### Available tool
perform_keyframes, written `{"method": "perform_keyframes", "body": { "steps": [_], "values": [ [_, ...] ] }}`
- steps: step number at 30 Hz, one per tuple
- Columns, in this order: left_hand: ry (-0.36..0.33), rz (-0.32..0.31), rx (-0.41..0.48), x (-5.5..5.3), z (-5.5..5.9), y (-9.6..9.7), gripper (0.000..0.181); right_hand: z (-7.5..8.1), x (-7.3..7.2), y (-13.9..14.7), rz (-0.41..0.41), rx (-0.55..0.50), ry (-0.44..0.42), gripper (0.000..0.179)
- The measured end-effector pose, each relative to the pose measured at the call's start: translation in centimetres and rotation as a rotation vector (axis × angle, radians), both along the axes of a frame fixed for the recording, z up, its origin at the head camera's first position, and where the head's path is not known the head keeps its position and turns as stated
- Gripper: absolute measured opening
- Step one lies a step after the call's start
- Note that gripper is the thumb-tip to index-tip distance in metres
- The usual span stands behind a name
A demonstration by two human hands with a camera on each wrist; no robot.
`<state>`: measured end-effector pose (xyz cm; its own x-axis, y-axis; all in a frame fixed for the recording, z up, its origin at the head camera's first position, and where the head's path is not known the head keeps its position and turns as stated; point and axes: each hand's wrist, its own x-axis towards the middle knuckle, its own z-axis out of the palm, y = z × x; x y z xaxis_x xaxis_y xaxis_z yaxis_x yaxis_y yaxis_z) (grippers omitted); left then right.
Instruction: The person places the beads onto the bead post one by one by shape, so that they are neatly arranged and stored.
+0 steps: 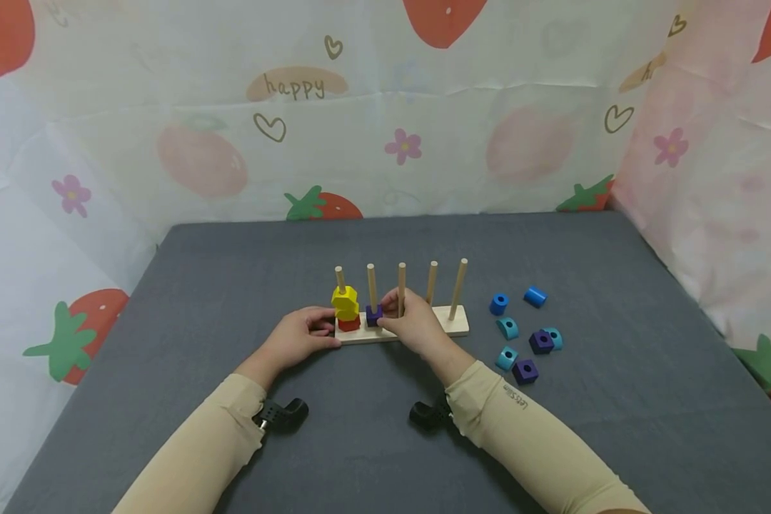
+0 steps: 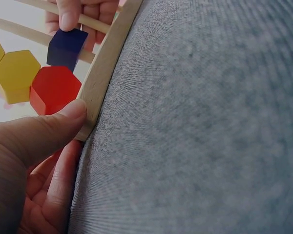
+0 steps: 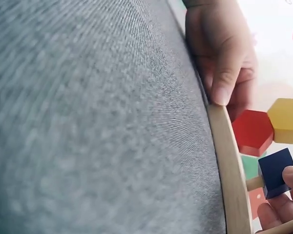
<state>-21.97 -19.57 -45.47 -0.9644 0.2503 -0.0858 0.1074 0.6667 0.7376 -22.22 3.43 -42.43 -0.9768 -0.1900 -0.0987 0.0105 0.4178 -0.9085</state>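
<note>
A wooden base point(image 1: 398, 334) carries several upright pegs. On its leftmost peg sit a red hexagonal block point(image 2: 56, 90) and yellow hexagonal blocks point(image 1: 345, 303) above it. My left hand point(image 1: 300, 334) grips the base's left end, thumb on the front edge and the other fingers behind. With thumb and fingers, my right hand point(image 1: 417, 325) pinches a dark purple square block point(image 3: 277, 170) threaded on the second peg. A short stretch of bare peg point(image 3: 255, 183) shows between this block and the base. The three pegs to the right carry no blocks.
Right of the base lie loose blocks: a blue cylinder point(image 1: 535, 296), another blue cylinder point(image 1: 498, 304), light-blue arched pieces point(image 1: 507, 328) and two purple cubes point(image 1: 525, 371). Grey cloth point(image 1: 360, 457) covers the table. A printed curtain point(image 1: 450, 86) stands behind it.
</note>
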Motion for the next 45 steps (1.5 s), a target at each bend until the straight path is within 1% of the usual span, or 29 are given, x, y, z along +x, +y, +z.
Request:
{"method": "perform_keyframes", "body": {
  "steps": [5,18,26,29,33,36,45],
  "values": [
    [0.017,-0.007,-0.005,0.0,0.0,0.0,0.056,-0.1,-0.1,-0.1,-0.004,0.001,0.017,0.024],
    [0.006,-0.006,-0.018,0.1,0.3,0.1,0.055,0.0,0.0,-0.1,-0.004,0.046,0.011,0.028],
    [0.023,-0.014,-0.008,0.1,0.1,0.0,0.054,0.0,0.0,0.1,0.017,0.005,0.003,0.026],
    [0.030,-0.022,-0.004,0.0,0.0,0.0,0.055,0.1,0.2,0.2,0.024,0.003,0.006,0.027],
    [0.034,-0.026,-0.004,0.0,-0.2,-0.1,0.055,0.6,0.4,0.6,0.034,0.025,0.017,0.033],
    [0.032,-0.026,-0.006,0.0,-0.2,-0.1,0.054,0.9,0.6,1.0,0.054,0.023,0.023,0.039],
    [0.020,-0.019,-0.016,-0.1,-0.2,-0.2,0.054,1.8,1.0,2.2,0.145,-0.009,0.031,0.048]
  ]
}}
